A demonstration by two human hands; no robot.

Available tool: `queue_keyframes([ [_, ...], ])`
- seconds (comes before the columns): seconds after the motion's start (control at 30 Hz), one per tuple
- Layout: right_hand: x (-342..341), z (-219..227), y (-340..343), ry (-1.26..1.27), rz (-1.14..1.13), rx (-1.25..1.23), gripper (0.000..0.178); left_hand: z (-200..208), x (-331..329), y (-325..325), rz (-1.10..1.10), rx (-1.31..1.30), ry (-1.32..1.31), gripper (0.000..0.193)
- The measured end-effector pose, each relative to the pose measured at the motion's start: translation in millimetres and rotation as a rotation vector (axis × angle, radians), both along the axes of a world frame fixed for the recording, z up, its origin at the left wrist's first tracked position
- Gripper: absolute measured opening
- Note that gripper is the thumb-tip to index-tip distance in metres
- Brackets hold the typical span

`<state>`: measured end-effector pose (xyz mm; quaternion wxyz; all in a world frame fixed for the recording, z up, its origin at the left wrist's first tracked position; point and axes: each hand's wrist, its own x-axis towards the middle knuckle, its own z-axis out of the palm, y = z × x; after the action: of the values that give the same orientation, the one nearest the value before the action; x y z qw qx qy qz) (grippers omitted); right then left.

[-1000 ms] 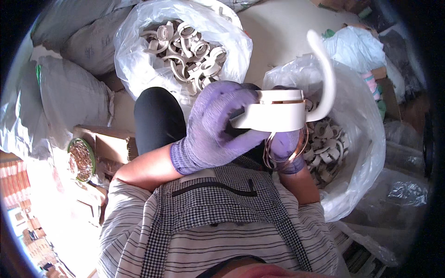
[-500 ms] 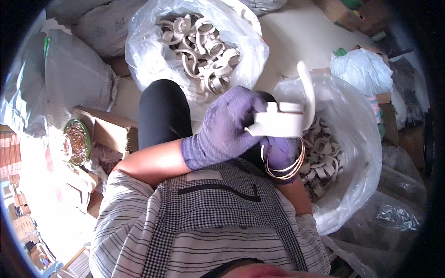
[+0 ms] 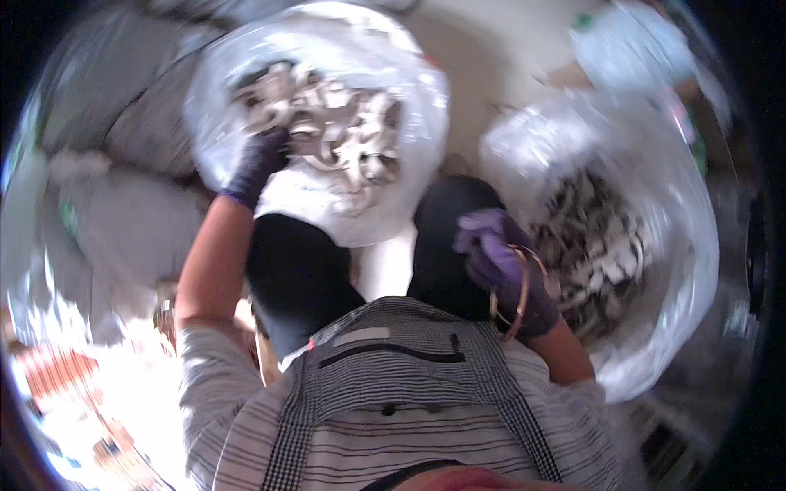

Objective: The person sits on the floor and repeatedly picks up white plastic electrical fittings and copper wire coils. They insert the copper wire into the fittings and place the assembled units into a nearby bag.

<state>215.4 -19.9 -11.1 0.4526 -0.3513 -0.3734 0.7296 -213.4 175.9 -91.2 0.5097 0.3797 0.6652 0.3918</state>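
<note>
Left hand (image 3: 266, 157): I had it at the pale curved parts (image 3: 336, 131) inside the left bag (image 3: 427, 102); grip unclear.
Right hand (image 3: 498, 250): loosely unclenched, copper rings (image 3: 522, 304) around it, near the right bag (image 3: 692, 270).

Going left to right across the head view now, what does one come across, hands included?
Grey sacks → left gloved hand → right gloved hand → pale pieces inside the right clear plastic bag.

Motion blur; lower-left glare; dark, curved edges.
</note>
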Motion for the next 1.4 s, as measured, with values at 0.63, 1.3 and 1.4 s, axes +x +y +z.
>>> queue_keyframes([
  [0.63, 224, -200, 28, -1.221, -0.371, -0.183, 0.044, -129, -16, 141, -0.718, 0.08, 1.063, 0.059],
  [1.3, 284, -296, 72, -1.021, -0.612, -0.036, 0.055, 13, 108, 9, -0.759, 0.298, 0.638, 0.044],
  [1.4, 264, -275, 73, -1.339, -0.529, 0.089, 0.054, 28, 131, -4, -0.774, 0.444, 0.672, 0.041],
])
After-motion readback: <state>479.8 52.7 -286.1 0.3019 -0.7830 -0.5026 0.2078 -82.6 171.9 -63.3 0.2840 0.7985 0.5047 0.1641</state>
